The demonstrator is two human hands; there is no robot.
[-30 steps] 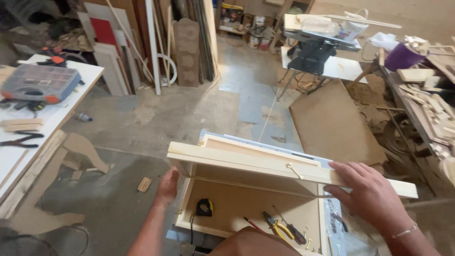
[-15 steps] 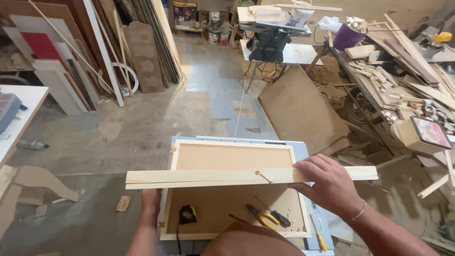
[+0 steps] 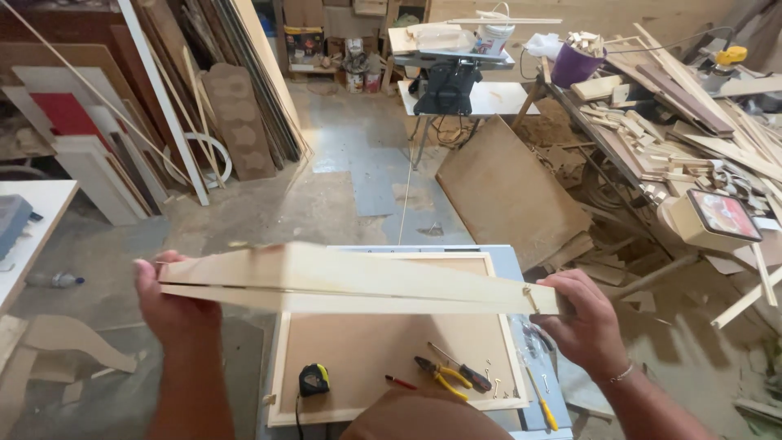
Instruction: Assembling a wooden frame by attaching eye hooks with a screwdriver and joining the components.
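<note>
— Holding the pale wooden frame across the middle of the picture, I've got it edge-on and nearly level. My left hand is clenched around its left end, and my right hand grips the right end, fingers wrapped under and thumb on top beside a small metal hook.

— Why a hand at each end?

— It's long and thin, so I'd judge one hand alone would let it sag or swing. The grip at both ends keeps it clear of the workbench below.

— What's under it?

— A second frame with a brown backing board lies flat at lower centre. On it sit a tape measure, yellow-handled pliers and a red pencil, all within reach. A yellow screwdriver rests just off its right edge.

— And around that?

— Leaning boards at upper left, an offcut pile at upper right.
</note>
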